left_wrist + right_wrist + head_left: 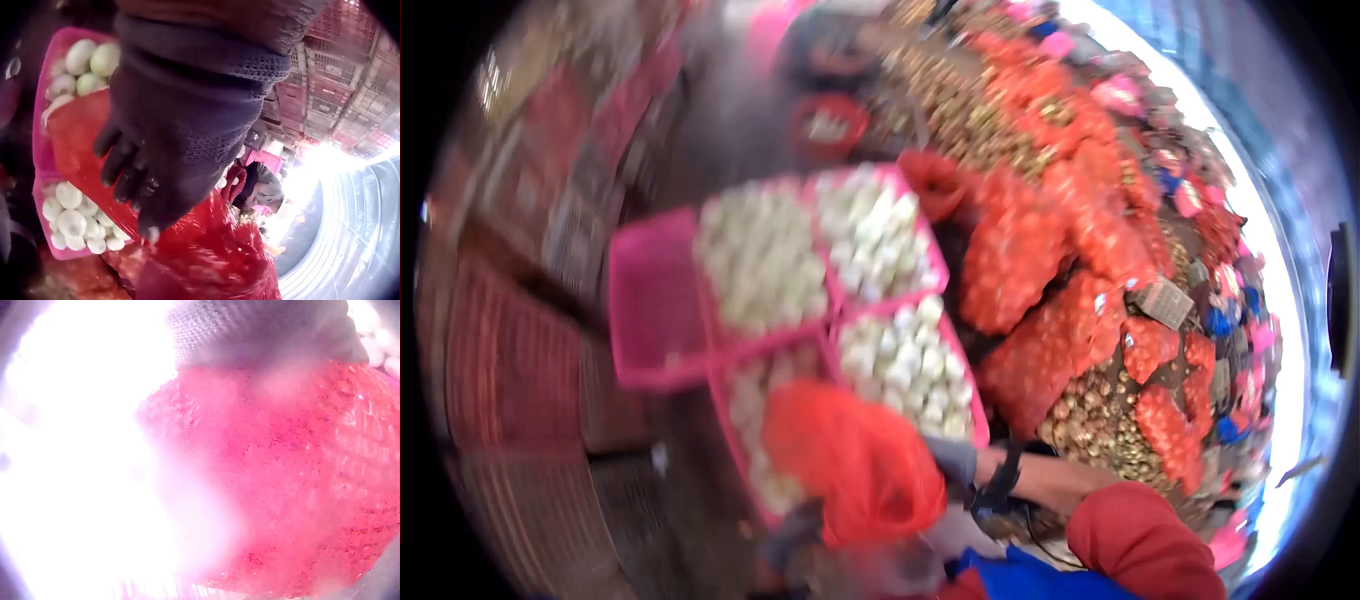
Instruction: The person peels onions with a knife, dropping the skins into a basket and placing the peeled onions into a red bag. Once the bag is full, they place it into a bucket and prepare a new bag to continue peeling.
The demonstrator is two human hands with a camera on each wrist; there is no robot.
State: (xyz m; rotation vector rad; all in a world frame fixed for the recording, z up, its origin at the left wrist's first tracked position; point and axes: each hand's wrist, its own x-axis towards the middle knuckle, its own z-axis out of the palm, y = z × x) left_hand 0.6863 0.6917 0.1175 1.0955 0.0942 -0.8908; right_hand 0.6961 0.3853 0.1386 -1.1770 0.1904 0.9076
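Note:
A red mesh bag [855, 465] hangs bunched between my two hands, over the near edge of the pink crates. My left hand [181, 125], in a grey knit glove, grips the bag's edge with its fingers curled over it. In the head view the left hand [795, 535] is blurred at the bag's lower left. My right hand [952, 460], gloved in grey too, is at the bag's right side. The mesh covers its fingers, so I cannot tell how they lie. Peeled white onions [72, 223] fill the crates beneath.
Joined pink crates [655, 300] stand in front, several holding peeled onions. Full red mesh sacks [1015, 250] and loose unpeeled onions [1090, 420] lie to the right. Stacked crates [510, 350] line the left. Farther off is a red tub [830, 125] near a blurred person [830, 55].

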